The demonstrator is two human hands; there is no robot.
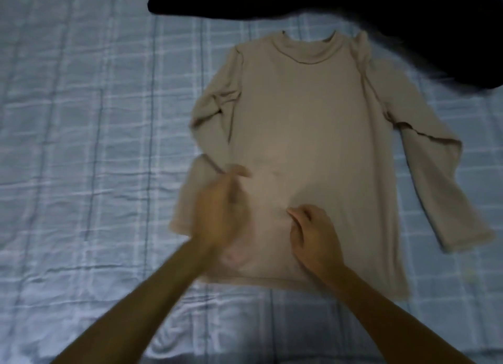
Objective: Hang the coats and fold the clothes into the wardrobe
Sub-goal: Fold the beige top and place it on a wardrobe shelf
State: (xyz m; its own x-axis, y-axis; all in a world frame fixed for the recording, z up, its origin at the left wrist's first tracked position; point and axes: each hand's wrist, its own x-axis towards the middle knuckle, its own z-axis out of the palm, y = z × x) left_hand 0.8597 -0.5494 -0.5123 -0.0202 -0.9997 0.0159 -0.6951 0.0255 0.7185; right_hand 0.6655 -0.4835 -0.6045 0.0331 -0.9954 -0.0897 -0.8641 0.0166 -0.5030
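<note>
- A bed under a pale blue checked quilt is seen beneath the top and on every side of it.
- A dark garment is laid beyond the top's collar and runs down past the top's shoulder on the person's right.
- The top, beige and long-sleeved, is spread flat on the bed with its collar away from the person. Both sleeves are bent down along its sides.
- The right hand is set on the top's lower middle. Its fingers are curled and a small crease of cloth is pinched at the fingertips.
- The left hand is held over the top's lower left part, near the left sleeve. It is blurred, so its grip cannot be told.
</note>
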